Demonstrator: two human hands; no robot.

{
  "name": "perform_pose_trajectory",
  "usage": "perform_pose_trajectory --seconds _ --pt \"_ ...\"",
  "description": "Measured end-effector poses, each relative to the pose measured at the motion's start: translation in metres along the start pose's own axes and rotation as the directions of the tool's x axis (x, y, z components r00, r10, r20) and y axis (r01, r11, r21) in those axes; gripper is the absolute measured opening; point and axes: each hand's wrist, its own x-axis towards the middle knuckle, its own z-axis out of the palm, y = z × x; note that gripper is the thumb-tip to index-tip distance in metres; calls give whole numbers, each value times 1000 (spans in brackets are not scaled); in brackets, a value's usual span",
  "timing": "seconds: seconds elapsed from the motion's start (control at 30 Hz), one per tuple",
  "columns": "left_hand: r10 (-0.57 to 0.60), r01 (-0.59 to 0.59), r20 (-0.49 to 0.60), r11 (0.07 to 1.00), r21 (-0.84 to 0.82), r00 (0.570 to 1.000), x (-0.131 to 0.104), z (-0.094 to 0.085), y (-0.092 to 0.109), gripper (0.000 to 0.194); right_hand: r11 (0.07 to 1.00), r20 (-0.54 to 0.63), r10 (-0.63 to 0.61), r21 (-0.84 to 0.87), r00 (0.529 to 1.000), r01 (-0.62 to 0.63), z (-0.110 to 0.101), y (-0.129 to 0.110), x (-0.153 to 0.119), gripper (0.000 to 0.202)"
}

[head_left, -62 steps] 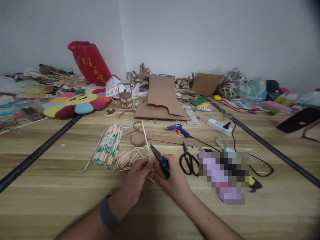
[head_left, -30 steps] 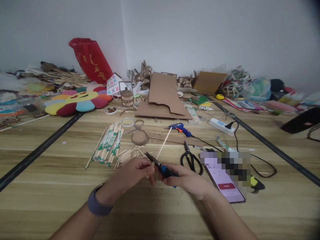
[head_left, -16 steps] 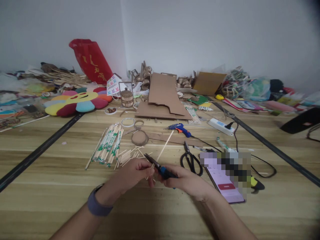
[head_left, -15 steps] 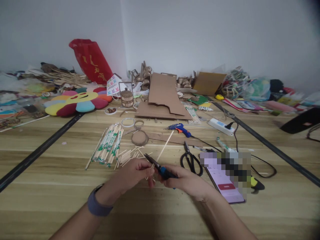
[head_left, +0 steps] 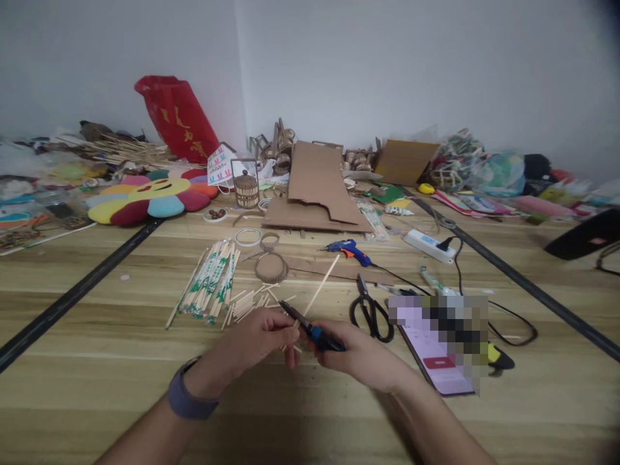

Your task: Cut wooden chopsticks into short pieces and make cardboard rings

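My left hand (head_left: 259, 339) is closed, with its thumb and fingers pinching the lower end of a thin wooden chopstick (head_left: 323, 283) that slants up to the right. My right hand (head_left: 365, 361) wraps round the black and blue handles of a pair of pliers (head_left: 317, 334). The jaws of the pliers point up and left and cross the chopstick just above my left fingertips. Whether they bite into the wood is too small to tell. Just beyond my left hand lies a loose pile of short cut sticks (head_left: 249, 303).
Wrapped chopsticks (head_left: 210, 278) lie left of the pile, behind it a round cardboard piece (head_left: 271, 267). A blue glue gun (head_left: 349, 248), black scissors (head_left: 371, 313) and a phone (head_left: 431, 355) lie to the right. Farther back are cardboard sheets (head_left: 317, 171) and a small wooden bucket (head_left: 246, 190).
My right hand and the pliers have shifted very slightly. The upper end of the chopstick has tipped a little to the right. My left hand stays almost in place.
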Motion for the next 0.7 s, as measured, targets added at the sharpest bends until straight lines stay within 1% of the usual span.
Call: perform_pose_trajectory --seconds 0.17,0.3,0.43,0.53,0.6,0.7 --pt "9 -9 -6 999 34 1000 -2 -1 4 30 996 -30 -66 -58 997 64 4 0 0 16" --pt "17 -17 -1 999 43 1000 -5 0 9 31 989 -72 -81 -130 994 71 7 -3 -1 19" --pt "29 -27 -26 997 70 999 -5 0 12 32 991 -81 -72 -119 994 62 7 -4 -1 18" --pt "44 -42 -28 998 52 999 -4 -1 9 34 998 -65 -62 -24 996 61 5 -5 -1 30" --pt "46 -46 -11 999 14 999 -3 -1 7 35 992 -23 -23 126 999 26 4 -6 -1 34" --pt "13 -13 -3 998 -60 1000 -2 1 4 39 927 87 44 368 995 -73 2 -6 -2 34"
